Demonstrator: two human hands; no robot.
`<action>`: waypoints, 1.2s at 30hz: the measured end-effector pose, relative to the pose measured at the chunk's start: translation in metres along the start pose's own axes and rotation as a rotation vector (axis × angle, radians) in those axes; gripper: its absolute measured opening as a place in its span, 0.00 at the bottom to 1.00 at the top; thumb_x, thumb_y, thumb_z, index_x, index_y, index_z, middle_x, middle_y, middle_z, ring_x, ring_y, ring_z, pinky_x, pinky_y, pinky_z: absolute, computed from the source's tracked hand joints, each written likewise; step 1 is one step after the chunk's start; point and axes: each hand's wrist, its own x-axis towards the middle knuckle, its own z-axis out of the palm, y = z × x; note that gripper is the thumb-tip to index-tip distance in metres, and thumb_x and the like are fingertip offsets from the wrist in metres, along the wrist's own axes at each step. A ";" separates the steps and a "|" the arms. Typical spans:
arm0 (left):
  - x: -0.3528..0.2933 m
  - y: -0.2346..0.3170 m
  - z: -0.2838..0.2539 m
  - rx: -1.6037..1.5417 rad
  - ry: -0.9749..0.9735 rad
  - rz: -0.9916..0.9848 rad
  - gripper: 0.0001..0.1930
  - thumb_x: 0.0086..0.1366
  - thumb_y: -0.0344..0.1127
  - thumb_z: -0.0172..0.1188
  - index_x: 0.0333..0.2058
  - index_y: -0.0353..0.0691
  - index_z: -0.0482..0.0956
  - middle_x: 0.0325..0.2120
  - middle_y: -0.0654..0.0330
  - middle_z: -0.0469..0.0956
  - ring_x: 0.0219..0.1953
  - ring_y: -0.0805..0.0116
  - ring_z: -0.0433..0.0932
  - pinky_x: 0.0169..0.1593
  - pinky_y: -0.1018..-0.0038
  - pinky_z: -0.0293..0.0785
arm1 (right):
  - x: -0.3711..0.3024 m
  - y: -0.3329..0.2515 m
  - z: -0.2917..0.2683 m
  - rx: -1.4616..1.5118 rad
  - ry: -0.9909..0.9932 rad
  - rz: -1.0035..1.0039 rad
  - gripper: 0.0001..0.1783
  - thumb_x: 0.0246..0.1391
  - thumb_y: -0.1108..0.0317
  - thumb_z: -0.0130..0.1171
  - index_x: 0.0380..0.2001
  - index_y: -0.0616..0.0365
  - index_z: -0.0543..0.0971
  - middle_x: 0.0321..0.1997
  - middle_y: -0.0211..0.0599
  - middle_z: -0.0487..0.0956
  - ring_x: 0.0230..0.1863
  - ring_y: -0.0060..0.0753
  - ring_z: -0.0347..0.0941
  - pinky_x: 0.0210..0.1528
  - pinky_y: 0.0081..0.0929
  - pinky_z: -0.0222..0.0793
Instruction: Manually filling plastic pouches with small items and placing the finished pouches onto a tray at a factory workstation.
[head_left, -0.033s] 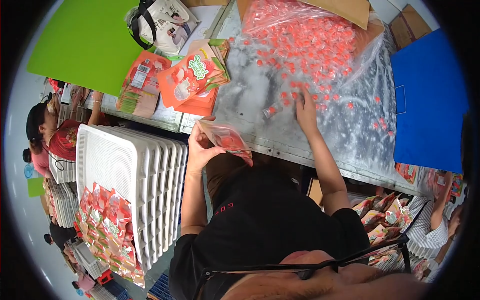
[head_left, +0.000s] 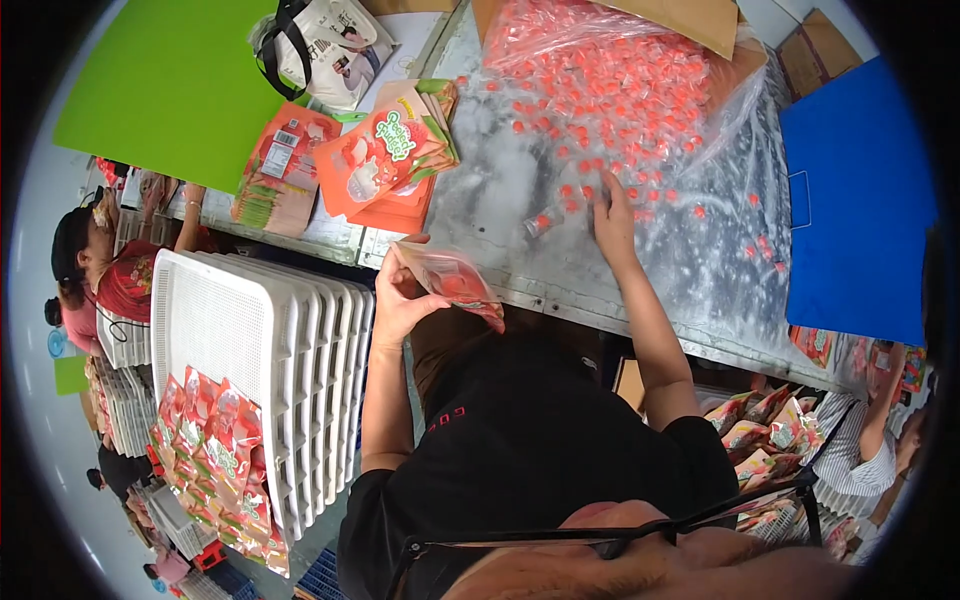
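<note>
My left hand (head_left: 400,303) grips a red and tan pouch (head_left: 462,282) at the table's near edge, thumb along its lower side and fingers around its back. Its top appears parted, though its inside is hard to make out. Over the metal tabletop my right hand (head_left: 614,225) reaches forward, fingers stretched out beside loose red candies (head_left: 570,191) in clear wrappers. Nothing shows in its grasp. Beyond it a large heap of these candies (head_left: 610,95) spills out of a clear plastic liner (head_left: 735,130).
Flat pouches (head_left: 385,150) lie stacked left of the candies, beside a white tote bag (head_left: 345,50). White trays (head_left: 215,310) stand stacked at my left, with filled pouches (head_left: 215,450) on top. A blue panel (head_left: 855,210) borders the right side. Co-workers (head_left: 125,270) are on both sides.
My right fingers have shifted very slightly to the right beside the candies. The left hand and its pouch hold still.
</note>
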 end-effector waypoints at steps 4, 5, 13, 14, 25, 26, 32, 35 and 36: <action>-0.004 -0.003 -0.005 0.049 -0.016 0.023 0.51 0.38 0.37 0.84 0.60 0.30 0.64 0.46 0.57 0.78 0.48 0.68 0.79 0.54 0.71 0.74 | 0.015 0.017 -0.011 -0.098 0.047 0.004 0.28 0.55 0.73 0.53 0.61 0.63 0.69 0.62 0.53 0.72 0.65 0.55 0.65 0.66 0.45 0.60; -0.004 -0.003 -0.005 0.037 -0.014 0.026 0.51 0.38 0.37 0.84 0.60 0.30 0.64 0.46 0.57 0.78 0.48 0.68 0.79 0.54 0.71 0.74 | 0.017 0.019 -0.013 -0.219 0.042 -0.104 0.29 0.54 0.73 0.54 0.61 0.61 0.69 0.63 0.53 0.71 0.65 0.55 0.64 0.67 0.46 0.58; -0.004 -0.003 -0.001 0.030 -0.036 0.008 0.50 0.39 0.36 0.84 0.60 0.31 0.64 0.47 0.57 0.78 0.49 0.67 0.78 0.55 0.71 0.74 | 0.036 0.007 0.004 -0.396 -0.149 -0.419 0.30 0.50 0.67 0.59 0.60 0.50 0.73 0.68 0.48 0.65 0.69 0.54 0.58 0.70 0.51 0.53; -0.004 -0.002 0.000 0.018 -0.028 0.006 0.50 0.39 0.36 0.84 0.60 0.31 0.64 0.47 0.57 0.78 0.49 0.67 0.78 0.55 0.71 0.74 | 0.037 0.009 0.005 -0.429 -0.139 -0.430 0.29 0.50 0.67 0.60 0.59 0.50 0.74 0.66 0.46 0.67 0.69 0.53 0.58 0.70 0.49 0.54; -0.008 -0.003 -0.003 -0.001 -0.006 -0.004 0.49 0.39 0.35 0.84 0.60 0.32 0.65 0.46 0.58 0.78 0.49 0.68 0.78 0.55 0.71 0.73 | 0.017 0.015 -0.004 -0.291 -0.207 -0.348 0.21 0.54 0.68 0.61 0.53 0.50 0.80 0.55 0.37 0.74 0.60 0.44 0.66 0.63 0.37 0.60; -0.008 -0.004 -0.002 0.003 -0.008 -0.002 0.49 0.39 0.35 0.84 0.60 0.32 0.65 0.46 0.59 0.78 0.49 0.69 0.78 0.55 0.71 0.73 | 0.015 0.017 -0.005 -0.168 -0.221 -0.278 0.22 0.54 0.67 0.61 0.54 0.49 0.79 0.57 0.37 0.73 0.62 0.43 0.64 0.65 0.36 0.59; -0.007 -0.004 -0.002 0.022 -0.026 -0.016 0.49 0.39 0.35 0.84 0.59 0.32 0.66 0.46 0.60 0.78 0.49 0.71 0.77 0.55 0.74 0.71 | 0.005 -0.027 0.004 -0.176 -0.253 -0.293 0.27 0.52 0.57 0.65 0.57 0.47 0.77 0.67 0.41 0.65 0.69 0.50 0.56 0.69 0.41 0.53; -0.005 -0.008 0.000 0.058 -0.020 0.001 0.47 0.39 0.35 0.84 0.58 0.32 0.67 0.46 0.60 0.78 0.49 0.72 0.77 0.53 0.74 0.72 | -0.009 -0.048 0.020 -0.432 -0.321 -0.478 0.31 0.49 0.53 0.68 0.57 0.45 0.77 0.67 0.42 0.65 0.69 0.54 0.55 0.69 0.48 0.51; -0.006 -0.008 0.001 0.100 -0.016 0.019 0.47 0.39 0.35 0.84 0.57 0.32 0.68 0.46 0.60 0.78 0.49 0.72 0.76 0.52 0.75 0.73 | -0.012 -0.050 0.023 -0.453 -0.332 -0.552 0.32 0.47 0.53 0.69 0.57 0.44 0.77 0.65 0.41 0.66 0.67 0.55 0.57 0.68 0.52 0.51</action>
